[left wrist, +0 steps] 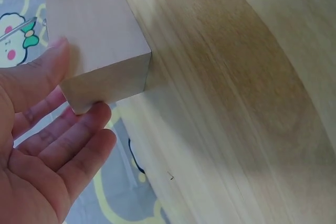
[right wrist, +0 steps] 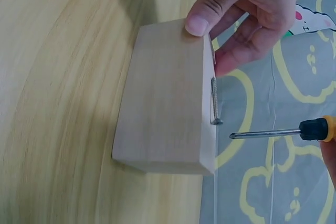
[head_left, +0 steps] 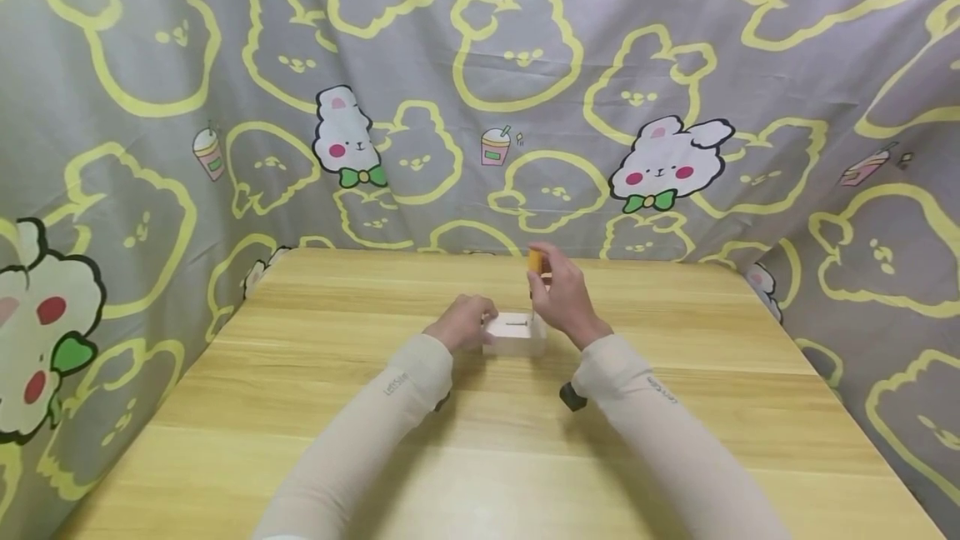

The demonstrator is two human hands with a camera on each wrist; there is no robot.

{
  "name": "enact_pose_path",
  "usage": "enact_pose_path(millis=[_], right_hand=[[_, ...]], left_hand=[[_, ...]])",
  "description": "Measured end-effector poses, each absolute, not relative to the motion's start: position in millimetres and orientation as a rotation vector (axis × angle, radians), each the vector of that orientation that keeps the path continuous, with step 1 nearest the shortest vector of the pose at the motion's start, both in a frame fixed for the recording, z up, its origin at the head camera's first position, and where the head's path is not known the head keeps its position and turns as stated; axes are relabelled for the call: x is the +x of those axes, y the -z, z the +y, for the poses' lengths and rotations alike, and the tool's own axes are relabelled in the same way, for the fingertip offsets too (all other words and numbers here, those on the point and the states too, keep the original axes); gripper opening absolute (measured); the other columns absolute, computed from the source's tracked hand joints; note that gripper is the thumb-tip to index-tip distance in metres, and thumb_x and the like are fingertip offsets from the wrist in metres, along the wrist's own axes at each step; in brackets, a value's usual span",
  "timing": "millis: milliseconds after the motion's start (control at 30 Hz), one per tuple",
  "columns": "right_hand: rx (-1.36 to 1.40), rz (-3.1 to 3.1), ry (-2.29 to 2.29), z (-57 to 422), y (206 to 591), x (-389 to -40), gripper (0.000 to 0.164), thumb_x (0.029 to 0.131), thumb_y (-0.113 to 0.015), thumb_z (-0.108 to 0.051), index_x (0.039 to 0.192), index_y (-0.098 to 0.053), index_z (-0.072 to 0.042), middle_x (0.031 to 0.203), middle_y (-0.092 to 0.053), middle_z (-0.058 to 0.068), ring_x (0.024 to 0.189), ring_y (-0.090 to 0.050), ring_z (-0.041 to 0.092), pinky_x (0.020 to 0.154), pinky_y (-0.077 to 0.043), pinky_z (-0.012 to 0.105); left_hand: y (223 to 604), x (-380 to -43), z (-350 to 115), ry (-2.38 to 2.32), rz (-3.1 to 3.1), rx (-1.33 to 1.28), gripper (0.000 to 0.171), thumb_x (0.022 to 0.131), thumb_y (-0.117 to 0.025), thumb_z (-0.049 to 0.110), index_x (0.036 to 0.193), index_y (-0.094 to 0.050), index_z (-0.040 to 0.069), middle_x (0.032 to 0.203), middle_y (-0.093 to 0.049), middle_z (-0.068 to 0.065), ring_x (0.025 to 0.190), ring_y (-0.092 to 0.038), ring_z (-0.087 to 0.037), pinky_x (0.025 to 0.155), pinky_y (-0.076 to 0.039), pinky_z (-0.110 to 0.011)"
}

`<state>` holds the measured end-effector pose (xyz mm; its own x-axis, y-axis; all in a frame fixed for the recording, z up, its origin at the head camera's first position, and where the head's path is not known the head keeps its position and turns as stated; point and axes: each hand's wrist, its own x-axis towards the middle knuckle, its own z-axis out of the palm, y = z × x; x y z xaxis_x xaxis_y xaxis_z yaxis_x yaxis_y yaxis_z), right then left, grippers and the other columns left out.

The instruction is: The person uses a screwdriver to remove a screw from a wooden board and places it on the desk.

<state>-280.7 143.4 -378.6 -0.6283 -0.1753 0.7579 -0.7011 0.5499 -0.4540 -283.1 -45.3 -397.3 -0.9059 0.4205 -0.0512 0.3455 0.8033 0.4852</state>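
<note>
A pale wooden block (head_left: 513, 346) sits on the table in front of me. My left hand (head_left: 462, 319) grips its left end, with the thumb on the near side and fingertips against the end face in the left wrist view. On top of the block lies a metal screw (right wrist: 214, 100), its head towards the right end. My right hand (head_left: 564, 294) holds a screwdriver (right wrist: 270, 134) by its orange handle, over the block's right end. The shaft points down, and the tip is just above the top face, near the screw head in the right wrist view.
The wooden table (head_left: 480, 457) stretches out all around the block. A grey cartoon-print curtain (head_left: 420, 48) hangs behind the far edge and along both sides. A black wrist device (head_left: 573, 397) shows under the right sleeve. One tiny dark mark (left wrist: 170, 176) shows on the tabletop.
</note>
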Motion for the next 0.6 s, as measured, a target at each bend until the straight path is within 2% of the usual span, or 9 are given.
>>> enact_pose_path(millis=[233, 367, 500, 600], right_hand=[[0.674, -2.166, -1.005, 151, 374, -276, 0.040, 0.088, -0.061, 0.006, 0.126, -0.049, 0.001, 0.094, -0.064, 0.019, 0.083, -0.066, 0.030, 0.066, -0.059, 0.035], [0.666, -2.174, -1.001, 156, 374, -276, 0.042, 0.087, -0.063, 0.005, 0.127, -0.048, 0.001, 0.096, -0.065, 0.021, 0.084, -0.066, 0.031, 0.066, -0.059, 0.035], [0.643, -2.192, -1.004, 160, 374, -275, 0.042, 0.087, -0.063, 0.005, 0.126, -0.048, 0.002, 0.096, -0.065, 0.020, 0.084, -0.066, 0.030, 0.067, -0.059, 0.035], [0.633, -2.193, -1.010, 163, 375, -274, 0.041, 0.087, -0.063, 0.006, 0.125, -0.049, 0.003, 0.094, -0.065, 0.019, 0.083, -0.066, 0.029, 0.067, -0.059, 0.034]], left_hand=[[396, -281, -46, -0.673, 2.824, 0.657, 0.044, 0.082, -0.078, 0.014, 0.121, -0.063, 0.002, 0.127, -0.061, -0.014, 0.116, -0.057, -0.032, 0.100, -0.047, -0.042], [398, -281, -46, -0.645, 2.834, 0.728, 0.042, 0.085, -0.076, 0.020, 0.119, -0.063, 0.000, 0.123, -0.063, -0.015, 0.115, -0.058, -0.031, 0.099, -0.047, -0.041], [400, -282, -44, -0.670, 2.875, 0.820, 0.033, 0.089, -0.072, 0.024, 0.112, -0.066, 0.000, 0.114, -0.067, -0.013, 0.108, -0.061, -0.029, 0.096, -0.049, -0.039], [403, -281, -41, -0.716, 2.892, 0.885, 0.025, 0.091, -0.069, 0.020, 0.106, -0.068, 0.001, 0.109, -0.069, -0.012, 0.107, -0.062, -0.030, 0.096, -0.049, -0.041]])
